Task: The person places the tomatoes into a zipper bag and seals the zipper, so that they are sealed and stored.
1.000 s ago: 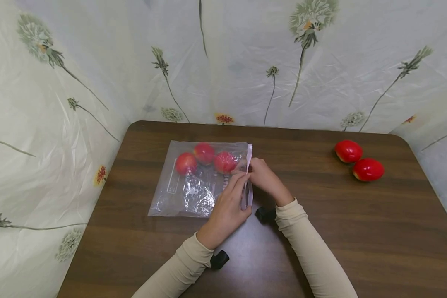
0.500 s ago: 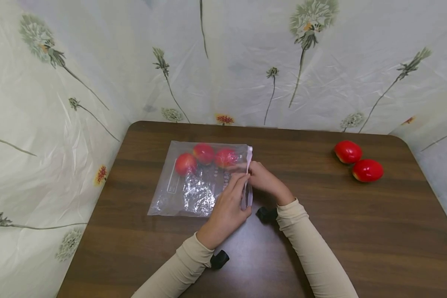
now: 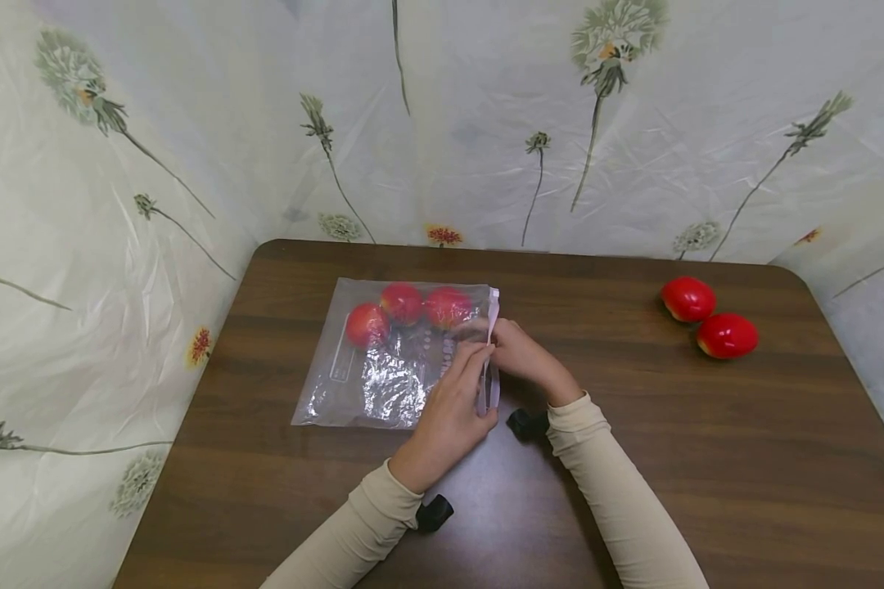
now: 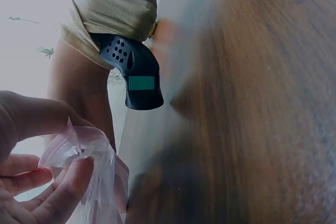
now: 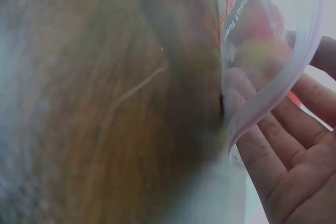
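Observation:
A clear zip bag (image 3: 331, 393) lies flat on the table, its pale pink zip edge (image 3: 494, 307) facing right. Inside are three red, apple-like fruits, one (image 3: 448, 307) closest to the opening, one (image 3: 401, 303) and one (image 3: 367, 325) farther left. My left hand (image 3: 453, 401) pinches the bag's rim between thumb and fingers, as the left wrist view also shows. The fingers of my right hand (image 3: 523, 353) reach through the opening, extended beside the closest fruit; in the right wrist view my right hand (image 5: 299, 150) has the zip edge crossing over it. Whether the fingertips touch that fruit is unclear.
Two glossy red fruits, one (image 3: 688, 298) and one (image 3: 728, 336), sit together at the table's far right. The brown wooden table (image 3: 633, 491) ends at a patterned wall covering (image 3: 442, 164) behind. A black wrist device (image 3: 435, 514) shows under the left sleeve.
The fruit closest to the opening has shifted slightly toward the table's far edge inside the bag. My right hand has moved a little nearer to me. My left hand keeps its place.

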Demonstrator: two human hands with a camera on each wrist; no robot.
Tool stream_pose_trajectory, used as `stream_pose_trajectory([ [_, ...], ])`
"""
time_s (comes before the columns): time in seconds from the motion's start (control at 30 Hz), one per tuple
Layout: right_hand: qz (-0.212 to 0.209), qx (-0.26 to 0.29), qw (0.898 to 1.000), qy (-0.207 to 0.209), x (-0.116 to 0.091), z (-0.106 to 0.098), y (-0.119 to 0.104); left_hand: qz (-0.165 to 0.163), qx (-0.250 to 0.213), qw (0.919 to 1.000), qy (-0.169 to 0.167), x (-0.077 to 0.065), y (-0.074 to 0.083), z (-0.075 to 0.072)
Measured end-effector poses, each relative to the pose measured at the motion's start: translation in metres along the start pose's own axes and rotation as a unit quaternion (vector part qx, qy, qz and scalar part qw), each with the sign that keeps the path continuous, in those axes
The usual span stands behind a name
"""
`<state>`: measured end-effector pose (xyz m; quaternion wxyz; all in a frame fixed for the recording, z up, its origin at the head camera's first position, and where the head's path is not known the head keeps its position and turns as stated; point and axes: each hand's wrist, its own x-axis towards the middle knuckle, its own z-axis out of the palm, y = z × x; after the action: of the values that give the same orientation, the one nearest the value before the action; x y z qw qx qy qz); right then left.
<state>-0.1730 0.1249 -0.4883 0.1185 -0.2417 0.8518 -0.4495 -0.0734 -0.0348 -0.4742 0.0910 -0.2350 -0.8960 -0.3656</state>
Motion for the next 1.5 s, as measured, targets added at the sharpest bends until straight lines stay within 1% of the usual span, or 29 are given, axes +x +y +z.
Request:
stream_pose_trajectory([
  [0.17, 0.01, 0.003, 1.0, 0.001, -0.001, 0.001, 0.003, -0.002, -0.002, 1.0, -0.004, 0.0, -0.001, 0.0],
  [0.27, 0.009, -0.008, 1.0, 0.006, -0.001, 0.001, 0.005, -0.003, -0.003, 1.0, -0.007, 0.0, 0.0, 0.0],
  [0.4, -0.005, -0.033, 0.999, 0.013, -0.001, 0.001, 0.008, -0.004, -0.003, 1.0, -0.007, -0.001, 0.0, 0.0],
  [0.53, -0.019, -0.042, 0.999, 0.016, -0.003, 0.0, 0.011, -0.008, -0.002, 0.9999, -0.01, -0.001, 0.0, 0.0],
  [0.77, -0.011, -0.031, 0.999, 0.031, -0.008, -0.001, 0.015, -0.014, -0.004, 0.9998, -0.014, -0.001, 0.0, 0.0],
  [0.93, -0.008, -0.001, 0.999, 0.035, -0.014, -0.003, 0.014, -0.012, -0.003, 0.9999, -0.011, -0.001, 0.0, 0.0],
  [1.2, 0.007, 0.043, 0.998, 0.041, -0.024, -0.01, 0.014, -0.017, -0.008, 0.9997, -0.017, -0.001, 0.0, 0.0],
  [1.5, 0.033, 0.044, 0.997, 0.062, -0.038, -0.026, 0.017, -0.02, -0.021, 0.9994, -0.02, -0.001, 0.001, -0.001],
])
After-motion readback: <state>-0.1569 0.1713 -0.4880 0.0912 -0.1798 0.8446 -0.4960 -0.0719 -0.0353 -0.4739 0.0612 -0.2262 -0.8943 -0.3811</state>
